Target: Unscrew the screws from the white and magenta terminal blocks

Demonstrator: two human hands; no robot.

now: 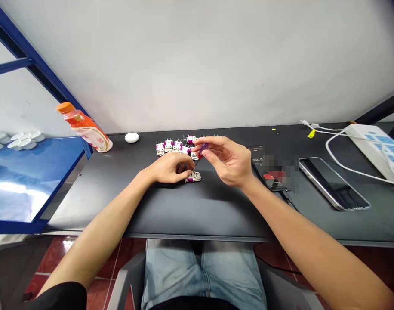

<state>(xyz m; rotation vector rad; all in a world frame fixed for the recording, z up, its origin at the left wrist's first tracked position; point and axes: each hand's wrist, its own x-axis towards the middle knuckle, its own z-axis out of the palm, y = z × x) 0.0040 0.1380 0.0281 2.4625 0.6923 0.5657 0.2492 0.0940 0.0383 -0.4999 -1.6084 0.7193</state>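
While the left hand steadies a small white and purple block on the desk, thumb and fingers closed about its left end, the right hand pinches a purple-handled tool between thumb and fingertips just above it. The tool slants down to the left, its thin shaft running toward the block; whether the tip touches is too small to tell. The block lies near the middle of the desk, in front of the person, its left part covered by the thumb. Just behind the hands sits a loose row of similar blocks, with thin prongs showing on several; one more lies a little farther back, near the right hand's fingertips. To the left, a white oval piece rests near the wall, and beside it stands an orange-capped bottle. Right of the right hand lies a dark phone with digits on its screen, partly blurred, and beyond it a second phone. Farther right are a white power strip and a white cable looping over the desk
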